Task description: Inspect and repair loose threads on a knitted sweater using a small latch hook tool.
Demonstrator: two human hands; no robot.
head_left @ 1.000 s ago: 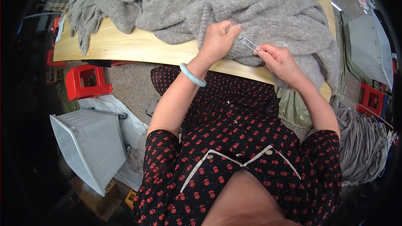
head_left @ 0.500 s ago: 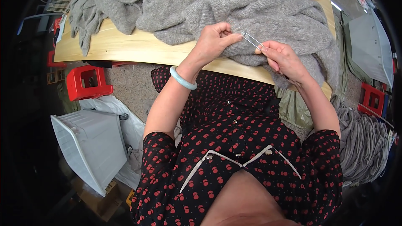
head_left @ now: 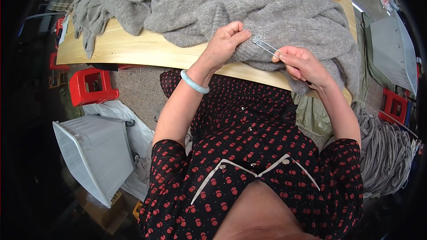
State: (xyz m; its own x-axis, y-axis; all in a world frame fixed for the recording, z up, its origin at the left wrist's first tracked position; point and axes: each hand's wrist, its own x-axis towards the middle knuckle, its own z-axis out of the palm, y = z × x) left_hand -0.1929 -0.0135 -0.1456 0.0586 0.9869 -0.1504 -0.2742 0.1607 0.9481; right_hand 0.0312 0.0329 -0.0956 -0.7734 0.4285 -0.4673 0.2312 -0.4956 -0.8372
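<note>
My left hand (head_left: pixel 227 44) is closed into a pinch on a fold of the grey knitted garment (head_left: pixel 284 13), which lies heaped on the wooden tabletop (head_left: pixel 133 49) at twelve o'clock from my chest. My right hand (head_left: pixel 302 64), at about two o'clock, has its fingers closed around the near end of a thin metal tool (head_left: pixel 267 48), perhaps tweezers or a long needle; I cannot tell which. Its tip touches the knit just beside my left thumb.

I think the main risk is that the point snags a loop and pulls a thread, since the knit is loose and fuzzy. It could also prick my left thumb, because the tip sits so close to it. If my pinch slackens, the fold could slide away and I would lose my spot. The part of the garment hanging over the tabletop edge at three o'clock might drag the rest down.

By my count: one metal tool, one pale bracelet (head_left: pixel 194 82) on my left wrist, one grey plastic bin (head_left: pixel 89 151) at eight o'clock, and two red stools, one (head_left: pixel 91 86) at nine o'clock, another (head_left: pixel 393 104) at three. I can't tell how many garments the grey pile holds.
</note>
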